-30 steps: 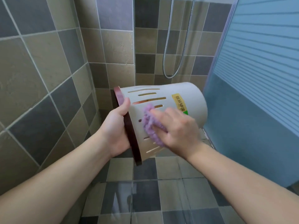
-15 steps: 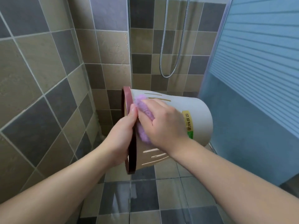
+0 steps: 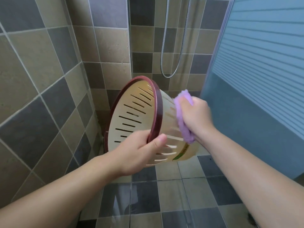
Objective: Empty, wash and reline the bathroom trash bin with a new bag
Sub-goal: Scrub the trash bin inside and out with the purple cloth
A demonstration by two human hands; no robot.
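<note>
Both hands are working on the trash bin (image 3: 131,119), held in the air over the tiled floor (image 3: 177,203) of the shower corner. We are gripping the dark red rim (image 3: 157,112) with our left hand (image 3: 138,153), thumb curled over the outer wall and fingers reaching inside the mouth. Our right hand (image 3: 195,117) is closed around a purple cloth (image 3: 184,116) and pressing it against the slotted outer wall. The bin is lying tilted on its side between the hands, mouth turned toward us and to the left, base pointing down and away to the right. Its interior is showing no bag and no rubbish. To do this step well, we are judging that the left hand should be turning the bin in stages while the cloth is travelling along the slots, so every part of the wall is getting wiped. A shower hose (image 3: 171,46) is hanging on the wall behind.
</note>
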